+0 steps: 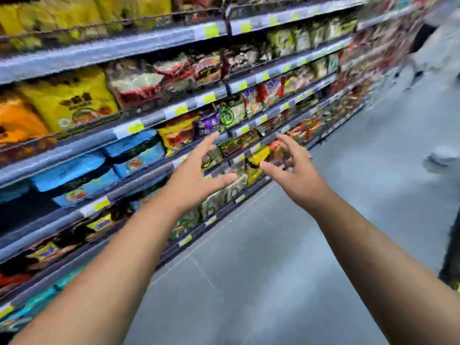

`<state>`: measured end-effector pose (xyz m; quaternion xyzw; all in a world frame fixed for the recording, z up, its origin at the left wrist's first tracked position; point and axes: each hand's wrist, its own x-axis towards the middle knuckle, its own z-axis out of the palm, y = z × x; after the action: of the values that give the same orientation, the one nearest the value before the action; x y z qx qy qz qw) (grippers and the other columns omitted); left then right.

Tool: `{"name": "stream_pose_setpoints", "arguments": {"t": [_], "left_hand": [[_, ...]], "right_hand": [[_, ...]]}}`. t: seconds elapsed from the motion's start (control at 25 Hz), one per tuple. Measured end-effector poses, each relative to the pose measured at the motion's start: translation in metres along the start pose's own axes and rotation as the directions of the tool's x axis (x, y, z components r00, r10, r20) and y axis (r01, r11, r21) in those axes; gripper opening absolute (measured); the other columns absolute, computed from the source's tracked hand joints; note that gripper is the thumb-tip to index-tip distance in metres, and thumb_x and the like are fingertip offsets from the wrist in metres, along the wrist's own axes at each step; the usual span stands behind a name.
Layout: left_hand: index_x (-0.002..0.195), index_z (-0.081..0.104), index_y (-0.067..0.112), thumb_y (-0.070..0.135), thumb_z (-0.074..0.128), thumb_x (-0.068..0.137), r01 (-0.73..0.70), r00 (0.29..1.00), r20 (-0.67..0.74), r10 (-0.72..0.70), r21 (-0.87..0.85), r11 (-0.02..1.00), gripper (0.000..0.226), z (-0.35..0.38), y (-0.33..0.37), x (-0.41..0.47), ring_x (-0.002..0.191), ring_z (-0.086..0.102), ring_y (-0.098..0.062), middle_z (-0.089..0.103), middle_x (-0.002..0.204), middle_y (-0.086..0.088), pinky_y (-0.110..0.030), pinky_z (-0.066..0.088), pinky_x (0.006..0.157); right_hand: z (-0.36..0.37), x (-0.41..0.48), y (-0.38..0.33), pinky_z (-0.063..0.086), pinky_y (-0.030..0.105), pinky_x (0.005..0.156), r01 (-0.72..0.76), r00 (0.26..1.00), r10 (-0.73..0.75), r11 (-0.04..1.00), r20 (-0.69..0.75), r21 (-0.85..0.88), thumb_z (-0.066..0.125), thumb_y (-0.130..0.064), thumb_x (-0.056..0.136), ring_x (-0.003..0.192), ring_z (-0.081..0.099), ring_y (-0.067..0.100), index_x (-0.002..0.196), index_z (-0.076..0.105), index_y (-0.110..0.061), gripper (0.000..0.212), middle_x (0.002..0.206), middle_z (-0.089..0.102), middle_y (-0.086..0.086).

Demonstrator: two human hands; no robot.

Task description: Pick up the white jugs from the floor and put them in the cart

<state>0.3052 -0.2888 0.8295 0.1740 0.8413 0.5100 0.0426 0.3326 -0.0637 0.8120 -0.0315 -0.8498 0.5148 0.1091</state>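
Both my arms reach forward at mid-frame in a blurred view of a shop aisle. My left hand [196,175] is spread, thumb out to the right, and holds nothing. My right hand [296,168] faces it a short gap away, fingers loosely bent, also holding nothing. No white jug and no cart show in this view.
Tall shelves [139,125] packed with coloured food packets run along the left, from the near left to the far right. Grey tiled floor [273,257] spreads to the right. Another person's legs and shoe [440,158] stand at the right edge, with a dark object [451,257] below.
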Motion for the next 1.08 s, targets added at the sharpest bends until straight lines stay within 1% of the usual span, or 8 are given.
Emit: {"name": "stream_pose_setpoints", "arguments": {"t": [0.08, 0.24, 0.32, 0.4, 0.72, 0.8, 0.96, 1.08], "left_hand": [[0.142, 0.026, 0.056, 0.042, 0.082, 0.075, -0.069, 0.992, 0.104, 0.070, -0.020, 0.997, 0.089, 0.051, 0.029, 0.056, 0.138, 0.043, -0.015, 0.042, 0.151, 0.006, -0.046, 0.038, 0.114], [0.147, 0.026, 0.047, 0.039, 0.083, 0.073, -0.171, 0.951, 0.250, 0.184, -0.071, 0.983, 0.094, 0.144, 0.075, 0.159, 0.136, 0.044, -0.013, 0.043, 0.140, 0.012, -0.037, 0.037, 0.113], [0.146, 0.025, 0.049, 0.036, 0.081, 0.076, -0.212, 0.921, 0.316, 0.228, -0.083, 0.974, 0.090, 0.190, 0.092, 0.213, 0.133, 0.042, -0.007, 0.042, 0.142, 0.013, -0.030, 0.035, 0.109], [0.148, 0.024, 0.049, 0.034, 0.080, 0.080, -0.235, 0.889, 0.376, 0.262, -0.117, 0.965, 0.090, 0.232, 0.103, 0.272, 0.132, 0.041, -0.004, 0.041, 0.149, 0.012, -0.030, 0.034, 0.109], [0.152, 0.026, 0.040, 0.025, 0.080, 0.081, -0.298, 0.732, 0.584, 0.351, -0.188, 0.936, 0.090, 0.403, 0.181, 0.503, 0.133, 0.043, -0.009, 0.040, 0.150, 0.007, -0.027, 0.035, 0.103], [0.152, 0.027, 0.039, 0.024, 0.080, 0.081, -0.281, 0.700, 0.620, 0.354, -0.217, 0.935, 0.090, 0.455, 0.199, 0.551, 0.135, 0.043, -0.013, 0.039, 0.152, 0.005, -0.029, 0.038, 0.103], [0.151, 0.027, 0.039, 0.026, 0.078, 0.082, -0.306, 0.661, 0.651, 0.374, -0.222, 0.926, 0.087, 0.570, 0.227, 0.645, 0.134, 0.042, -0.013, 0.039, 0.152, 0.003, -0.028, 0.037, 0.105], [0.151, 0.027, 0.040, 0.030, 0.076, 0.084, -0.308, 0.677, 0.644, 0.356, -0.191, 0.932, 0.084, 0.659, 0.249, 0.713, 0.134, 0.041, -0.013, 0.039, 0.153, 0.002, -0.031, 0.036, 0.108]], "right_hand": [[-0.061, 0.017, 0.024, 0.040, 0.041, 0.107, -0.038, 0.993, 0.034, 0.999, -0.114, -0.028, 0.071, -0.054, 0.076, 0.127, 0.044, 0.019, 0.137, 0.041, -0.045, 0.069, 0.140, 0.041, 0.001], [-0.162, 0.054, 0.077, 0.042, 0.032, 0.098, -0.133, 0.944, 0.120, 0.991, -0.306, -0.021, 0.072, -0.036, 0.084, 0.117, 0.049, 0.021, 0.136, 0.042, -0.044, 0.060, 0.132, 0.042, 0.004], [-0.209, 0.083, 0.109, 0.044, 0.035, 0.100, -0.191, 0.911, 0.175, 0.982, -0.374, -0.007, 0.071, -0.036, 0.086, 0.114, 0.048, 0.020, 0.135, 0.041, -0.047, 0.059, 0.130, 0.040, 0.001], [-0.251, 0.119, 0.140, 0.045, 0.039, 0.099, -0.243, 0.871, 0.228, 0.970, -0.434, 0.022, 0.070, -0.038, 0.086, 0.117, 0.048, 0.020, 0.137, 0.040, -0.048, 0.060, 0.137, 0.039, 0.000], [-0.409, 0.260, 0.235, 0.044, 0.038, 0.098, -0.338, 0.709, 0.287, 0.940, -0.644, 0.047, 0.070, -0.040, 0.085, 0.117, 0.048, 0.019, 0.139, 0.038, -0.049, 0.064, 0.143, 0.037, 0.002], [-0.455, 0.285, 0.266, 0.042, 0.035, 0.098, -0.360, 0.664, 0.304, 0.931, -0.684, 0.065, 0.070, -0.038, 0.085, 0.118, 0.047, 0.018, 0.140, 0.037, -0.046, 0.064, 0.144, 0.037, 0.003], [-0.554, 0.341, 0.350, 0.039, 0.029, 0.102, -0.342, 0.635, 0.255, 0.939, -0.729, 0.030, 0.072, -0.037, 0.084, 0.122, 0.047, 0.015, 0.143, 0.038, -0.038, 0.068, 0.142, 0.040, -0.003], [-0.639, 0.393, 0.418, 0.043, 0.034, 0.101, -0.349, 0.648, 0.294, 0.934, -0.703, 0.069, 0.073, -0.054, 0.073, 0.120, 0.051, 0.019, 0.138, 0.039, -0.048, 0.073, 0.142, 0.043, -0.004]]}}
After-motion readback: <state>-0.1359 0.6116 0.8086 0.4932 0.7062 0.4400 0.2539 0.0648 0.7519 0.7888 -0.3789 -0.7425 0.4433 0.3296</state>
